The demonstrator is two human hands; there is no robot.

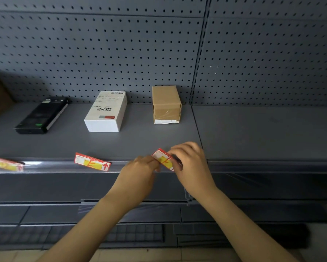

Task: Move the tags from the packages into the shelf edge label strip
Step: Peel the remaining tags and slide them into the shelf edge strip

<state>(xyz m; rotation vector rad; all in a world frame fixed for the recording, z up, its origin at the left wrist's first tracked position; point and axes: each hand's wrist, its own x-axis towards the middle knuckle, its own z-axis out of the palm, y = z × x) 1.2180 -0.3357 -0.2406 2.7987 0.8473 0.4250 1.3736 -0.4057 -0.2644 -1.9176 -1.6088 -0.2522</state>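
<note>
- Sitting at the far left of the shelf edge label strip (pixel 51 165), a red, white and yellow tag (pixel 5 164) shows only in part, and its writing is too blurred to read.
- Further back on the grey shelf (pixel 140 140) lies a black box (pixel 42 115), tilted, with a small green mark near its front end.
- Right of it stands a white box (pixel 106 112) with barcodes and a red patch on top; its print is too small to read.
- In front of that box, a second tag (pixel 92 162) rests tilted on the strip, bearing a red handwritten "E" on yellow and a white arrow on red.
- A brown cardboard box (pixel 166 104), taped at its front, stands near the perforated back panel (pixel 121 53).
- The left hand (pixel 140 170) pinches the lower left edge of a third tag (pixel 163 159) with curled fingers.
- The right hand (pixel 191 163) grips that tag's right end, holding it tilted just at the strip.
</note>
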